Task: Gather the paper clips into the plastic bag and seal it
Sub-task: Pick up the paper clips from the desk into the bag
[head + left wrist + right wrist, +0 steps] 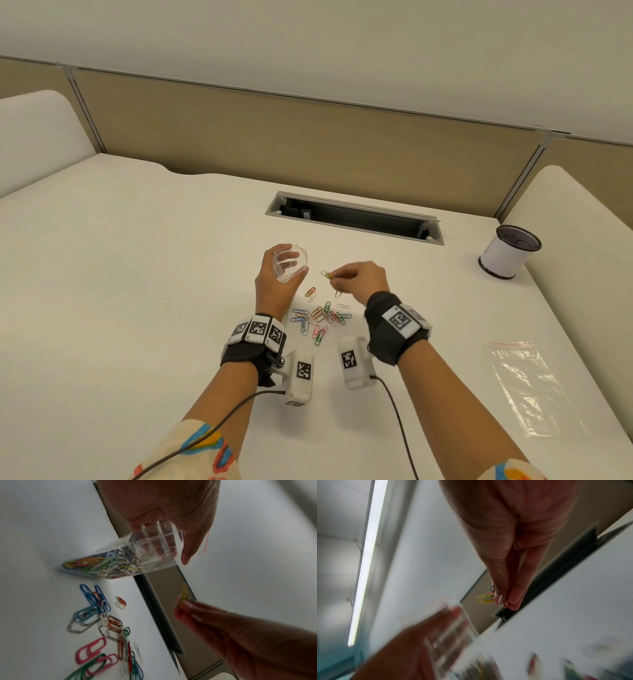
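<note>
White counter (137, 274) carries a loose heap of coloured paper clips (320, 317) between the two wrists. Above it the left hand (277, 277) grips the open plastic bag (120, 559), already part filled with clips. Just beside its mouth, the right hand (363, 279) pinches a few clips (485, 598) in its fingertips.

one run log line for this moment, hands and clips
left hand holds bag open | right hand pinches clips near bag mouth | loose clips on desk
</note>
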### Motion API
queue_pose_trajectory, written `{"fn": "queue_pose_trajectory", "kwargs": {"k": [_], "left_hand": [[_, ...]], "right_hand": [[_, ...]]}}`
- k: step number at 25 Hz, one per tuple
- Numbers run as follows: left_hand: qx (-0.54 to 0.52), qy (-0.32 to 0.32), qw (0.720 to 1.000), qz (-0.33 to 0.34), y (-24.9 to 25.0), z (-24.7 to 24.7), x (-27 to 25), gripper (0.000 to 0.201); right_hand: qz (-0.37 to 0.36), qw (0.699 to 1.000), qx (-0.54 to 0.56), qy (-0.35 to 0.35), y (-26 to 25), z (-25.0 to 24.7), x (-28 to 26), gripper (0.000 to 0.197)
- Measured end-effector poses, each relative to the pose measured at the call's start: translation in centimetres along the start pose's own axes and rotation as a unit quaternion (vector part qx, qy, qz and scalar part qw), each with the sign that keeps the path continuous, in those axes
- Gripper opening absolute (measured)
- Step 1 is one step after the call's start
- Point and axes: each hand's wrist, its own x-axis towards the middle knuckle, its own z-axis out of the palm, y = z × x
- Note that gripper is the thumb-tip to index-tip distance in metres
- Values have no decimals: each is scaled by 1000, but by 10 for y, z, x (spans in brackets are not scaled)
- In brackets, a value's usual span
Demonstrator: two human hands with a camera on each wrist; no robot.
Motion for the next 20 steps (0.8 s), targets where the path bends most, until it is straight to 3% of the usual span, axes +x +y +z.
{"fn": "queue_pose_trajectory", "kwargs": {"k": [4,8,10,12,14,17,20], "left_hand": [[12,-8,1000,-1,1,2,0,50],[29,-6,999,-15,4,5,-2,52],[35,-7,999,-18,7,6,-3,53],[33,-12,999,-24,7,6,-4,55],[36,-12,999,-30,6,6,-3,56],[40,-6,999,-25,2,6,-2,57],[21,-7,1000,-9,2,4,-2,50]], "right_hand": [[-86,996,33,20,-47,-18,-4,21],[-158,969,-185,-34,-76,7,0,21],[-153,941,-294,-77,-83,21,4,26],[-148,931,-320,-91,-86,27,5,26],[-149,945,-278,-81,-84,26,4,24],[-147,981,-123,-41,-79,19,3,19],[-131,991,1,12,-68,7,5,16]]}}
